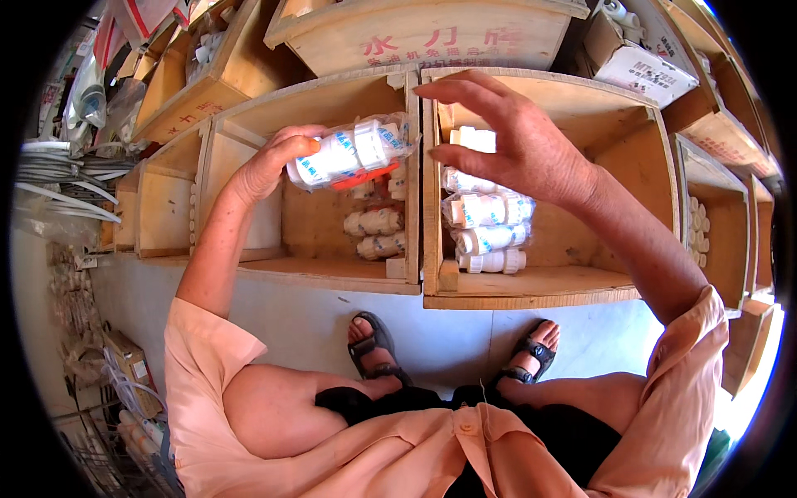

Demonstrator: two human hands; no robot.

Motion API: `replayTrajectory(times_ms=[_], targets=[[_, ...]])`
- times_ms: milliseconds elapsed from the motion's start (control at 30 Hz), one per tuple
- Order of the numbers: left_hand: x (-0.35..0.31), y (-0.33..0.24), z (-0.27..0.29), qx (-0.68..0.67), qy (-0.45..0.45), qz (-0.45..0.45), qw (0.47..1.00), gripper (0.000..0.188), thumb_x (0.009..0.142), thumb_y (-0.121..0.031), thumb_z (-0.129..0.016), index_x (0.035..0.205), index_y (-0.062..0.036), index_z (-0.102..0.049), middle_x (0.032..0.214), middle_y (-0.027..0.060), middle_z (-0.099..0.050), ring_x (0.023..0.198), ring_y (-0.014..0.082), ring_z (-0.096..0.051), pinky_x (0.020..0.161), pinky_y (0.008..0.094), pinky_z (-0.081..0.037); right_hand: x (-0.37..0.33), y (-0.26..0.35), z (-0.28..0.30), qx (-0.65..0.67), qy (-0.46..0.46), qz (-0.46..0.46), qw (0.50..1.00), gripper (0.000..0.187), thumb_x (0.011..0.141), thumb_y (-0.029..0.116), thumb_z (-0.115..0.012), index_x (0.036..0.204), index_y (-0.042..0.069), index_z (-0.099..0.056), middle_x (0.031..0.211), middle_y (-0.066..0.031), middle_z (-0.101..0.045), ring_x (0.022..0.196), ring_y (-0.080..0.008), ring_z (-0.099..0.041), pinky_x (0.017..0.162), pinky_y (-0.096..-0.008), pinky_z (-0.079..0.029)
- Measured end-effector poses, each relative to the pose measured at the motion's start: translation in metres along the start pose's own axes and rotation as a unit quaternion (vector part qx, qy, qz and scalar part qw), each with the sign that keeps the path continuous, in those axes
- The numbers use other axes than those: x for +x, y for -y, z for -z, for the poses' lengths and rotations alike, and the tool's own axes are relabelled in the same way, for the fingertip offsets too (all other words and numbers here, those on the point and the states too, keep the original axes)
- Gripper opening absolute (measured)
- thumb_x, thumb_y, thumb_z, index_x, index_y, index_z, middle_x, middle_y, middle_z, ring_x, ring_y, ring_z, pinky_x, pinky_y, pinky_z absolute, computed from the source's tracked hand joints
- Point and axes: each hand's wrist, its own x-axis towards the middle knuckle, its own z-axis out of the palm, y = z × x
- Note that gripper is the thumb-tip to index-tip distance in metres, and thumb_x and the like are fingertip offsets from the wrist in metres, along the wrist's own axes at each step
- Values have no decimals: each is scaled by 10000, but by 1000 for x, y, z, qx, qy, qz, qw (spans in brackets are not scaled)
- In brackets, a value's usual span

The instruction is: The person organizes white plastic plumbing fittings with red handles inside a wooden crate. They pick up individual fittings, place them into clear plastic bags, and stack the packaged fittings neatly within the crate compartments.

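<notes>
A film-wrapped, white cylindrical plastic fitting [339, 156] is held in the left grip [270, 162] above an open tan wooden box [320, 220]; the right grip [531, 141] is spread wide over similar white fittings [491, 211] in an adjacent wooden box [581, 241].

We see a smooth, faintly shiny surface on the white cylindrical plastic fitting [336, 159], wrapped in clear, blue-printed plastic film [402, 138] that looks glossy and crinkled. The honey-coloured rectangular wooden bins [531, 296] show us matt, grainy boards with rough-looking edges, while the white cardboard box [646, 76] looks smoother. Below, we find creased, matt peach cloth in the shirt [374, 452] and smooth grey flooring [448, 328].
</notes>
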Motion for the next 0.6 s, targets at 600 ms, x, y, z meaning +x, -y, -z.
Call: replayTrajectory(times_ms=[600], targets=[[32, -36, -92, 34, 26, -109, 993, 443, 916, -268, -618, 1269, -18, -521, 1095, 59, -618, 975, 122, -579, 861, 283, -481, -30, -23, 25, 19, 190, -133, 973, 606, 765, 332, -737, 1268, 68, -526, 1069, -172, -661, 984, -316, -641, 892, -393, -497]])
